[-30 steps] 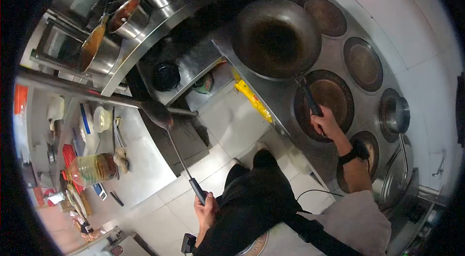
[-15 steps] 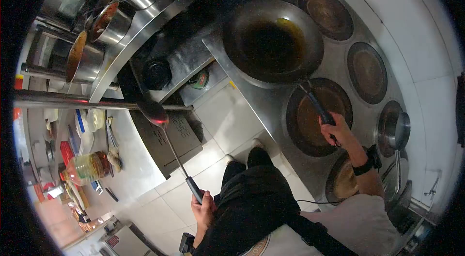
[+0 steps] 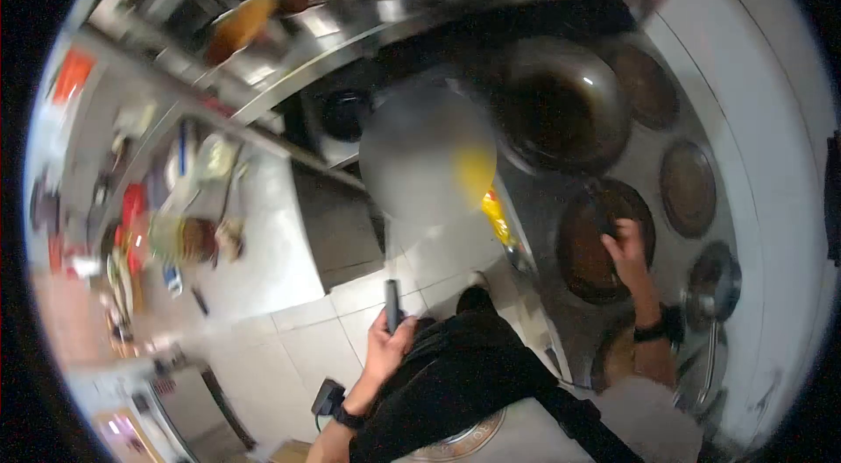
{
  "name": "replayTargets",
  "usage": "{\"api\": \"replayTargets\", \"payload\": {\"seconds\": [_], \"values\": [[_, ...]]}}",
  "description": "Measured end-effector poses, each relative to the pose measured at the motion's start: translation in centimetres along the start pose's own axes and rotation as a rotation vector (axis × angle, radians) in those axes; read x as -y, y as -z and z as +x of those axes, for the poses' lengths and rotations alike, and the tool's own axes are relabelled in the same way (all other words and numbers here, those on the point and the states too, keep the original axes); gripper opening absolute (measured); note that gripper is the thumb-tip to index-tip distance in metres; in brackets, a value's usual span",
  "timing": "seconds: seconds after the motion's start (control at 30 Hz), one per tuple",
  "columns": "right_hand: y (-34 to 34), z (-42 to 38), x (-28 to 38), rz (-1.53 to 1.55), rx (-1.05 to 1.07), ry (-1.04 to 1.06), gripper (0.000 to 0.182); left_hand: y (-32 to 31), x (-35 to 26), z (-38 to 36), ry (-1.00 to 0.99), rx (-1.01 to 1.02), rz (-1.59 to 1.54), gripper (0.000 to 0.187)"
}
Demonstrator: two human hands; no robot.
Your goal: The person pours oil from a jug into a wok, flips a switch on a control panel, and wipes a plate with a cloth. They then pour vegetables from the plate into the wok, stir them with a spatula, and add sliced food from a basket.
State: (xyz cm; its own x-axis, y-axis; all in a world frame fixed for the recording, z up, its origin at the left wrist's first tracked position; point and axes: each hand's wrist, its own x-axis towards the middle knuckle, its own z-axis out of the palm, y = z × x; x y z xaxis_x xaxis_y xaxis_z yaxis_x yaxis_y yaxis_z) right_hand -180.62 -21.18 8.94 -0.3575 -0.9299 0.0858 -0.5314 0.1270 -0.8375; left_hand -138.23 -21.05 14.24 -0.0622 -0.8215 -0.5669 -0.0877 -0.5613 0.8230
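Observation:
My left hand (image 3: 385, 345) is closed round the dark handle of a ladle (image 3: 392, 303), which points upward. Beyond that handle a large, blurred, round grey shape (image 3: 412, 143) with a yellow patch covers the middle of the view. It looks like the ladle's bowl close to the camera, but the blur hides its detail. My right hand (image 3: 627, 253) hovers by the end of the wok's dark handle (image 3: 604, 207), its fingers apart. The wok (image 3: 604, 126) sits on the stove top at the back, with dark liquid in its bottom.
Several round burner plates (image 3: 688, 187) cover the stove. A small pan (image 3: 711, 283) stands at its right edge. A yellow packet (image 3: 498, 216) shows by the stove's left edge. Metal pots (image 3: 320, 21) line a shelf; a jar (image 3: 180, 237) lies on the left counter (image 3: 272, 244).
The view has shifted. My right hand has loosened from the wok handle. My left hand has turned the ladle upright, and a big grey blur now fills the middle.

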Motion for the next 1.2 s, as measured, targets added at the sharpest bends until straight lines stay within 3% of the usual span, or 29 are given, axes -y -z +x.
{"api": "replayTargets", "payload": {"seconds": [0.07,0.13,0.2,0.27,0.33,0.43,0.47,0.53,0.57,0.63,0.7,0.8,0.83,1.03,1.13,1.2], "values": [[-0.6,-1.2,1.9,-0.178,-0.174,0.086,0.019,1.4,-0.7,-1.3,-0.08,0.003,0.143,0.017],[-3.9,-3.7,9.2,-0.065,0.021,0.028,0.024,3.3,0.7,-2.2,-0.323,-0.027,0.179,0.019],[-9.5,-7.4,16.2,0.081,0.451,0.096,0.028,5.9,0.9,-3.8,-0.283,0.071,0.08,0.021],[-17.0,-11.8,22.1,0.329,0.737,0.129,0.025,8.9,2.0,-5.7,-0.427,0.03,0.137,0.024],[-23.8,-16.0,27.0,0.394,0.826,0.415,0.022,12.4,4.1,-7.5,-0.503,0.066,0.133,0.03],[-31.0,-22.1,33.8,0.696,0.968,0.264,0.014,19.8,7.5,-11.6,-0.532,0.013,0.256,0.039],[-33.4,-23.9,34.3,0.696,0.992,0.321,0.01,22.3,8.7,-13.0,-0.58,-0.02,0.317,0.044],[-37.3,-27.1,36.4,0.779,1.047,0.241,0.009,27.0,12.4,-16.0,-0.548,-0.081,0.316,0.051],[-38.8,-28.3,37.4,0.783,1.09,0.259,0.009,29.1,15.2,-17.1,-0.535,-0.125,0.167,0.048],[-41.5,-30.2,39.2,0.697,1.292,0.038,0.01,33.1,20.2,-19.5,-0.526,-0.196,0.013,0.045],[-44.7,-32.0,40.7,0.56,1.423,0.004,0.011,36.8,24.4,-22.1,-0.314,-0.36,-0.318,0.031],[-50.2,-35.1,42.6,0.361,1.55,0.004,0.012,42.5,27.4,-25.1,-0.185,-0.551,-0.351,0.029],[-52.3,-35.9,43.2,0.38,1.608,-0.016,0.012,44.2,28.1,-25.7,-0.234,-0.617,-0.437,0.028],[-64.7,-39.6,50.5,0.394,1.655,-0.168,0.01,57.4,26.3,-27.2,-0.181,-0.968,-0.672,0.018],[-72.1,-39.6,52.9,0.417,1.705,-0.162,0.01,66.7,25.7,-27.2,-0.171,-1.013,-0.793,0.018],[-76.0,-39.5,55.5,0.252,1.656,0.003,0.012,73.6,24.6,-26.8,-0.209,-1.025,-0.838,0.018]]}}
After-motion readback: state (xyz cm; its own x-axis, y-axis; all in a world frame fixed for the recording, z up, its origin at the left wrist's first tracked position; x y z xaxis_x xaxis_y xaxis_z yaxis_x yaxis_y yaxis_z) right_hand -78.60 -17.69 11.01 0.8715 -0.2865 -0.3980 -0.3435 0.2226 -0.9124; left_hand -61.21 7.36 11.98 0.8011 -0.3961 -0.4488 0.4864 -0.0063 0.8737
